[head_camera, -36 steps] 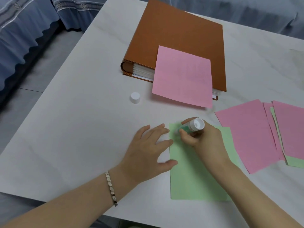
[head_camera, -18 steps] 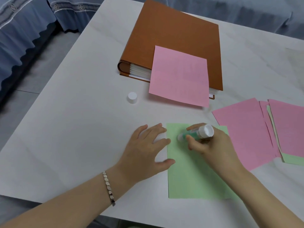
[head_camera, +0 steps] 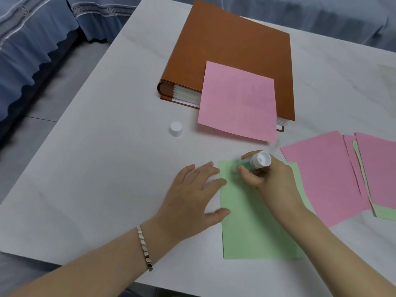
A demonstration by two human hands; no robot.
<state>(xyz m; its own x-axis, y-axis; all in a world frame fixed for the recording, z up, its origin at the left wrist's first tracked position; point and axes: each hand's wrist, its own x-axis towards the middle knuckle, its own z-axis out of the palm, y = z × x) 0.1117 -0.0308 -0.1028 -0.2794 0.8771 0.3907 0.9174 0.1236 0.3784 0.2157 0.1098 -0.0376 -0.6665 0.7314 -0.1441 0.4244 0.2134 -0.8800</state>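
Note:
A green paper sheet (head_camera: 255, 224) lies flat near the table's front edge. My right hand (head_camera: 272, 181) grips a glue stick (head_camera: 255, 161), its tip down on the sheet's far left corner. My left hand (head_camera: 192, 196) lies flat with spread fingers, fingertips and thumb on the sheet's left edge. The glue stick's white cap (head_camera: 176, 129) stands alone on the table, farther back and to the left.
A thick brown album (head_camera: 231, 50) lies at the back of the white table (head_camera: 96, 168), with a pink sheet (head_camera: 237, 101) leaning over its front edge. Several pink and green sheets (head_camera: 334, 179) are spread at the right. Blue fabric hangs beyond the table's left side.
My right hand has swept the glue stick's tip back and forth across the top of the green sheet, ending near its left corner. My left hand has stayed on the sheet's edge.

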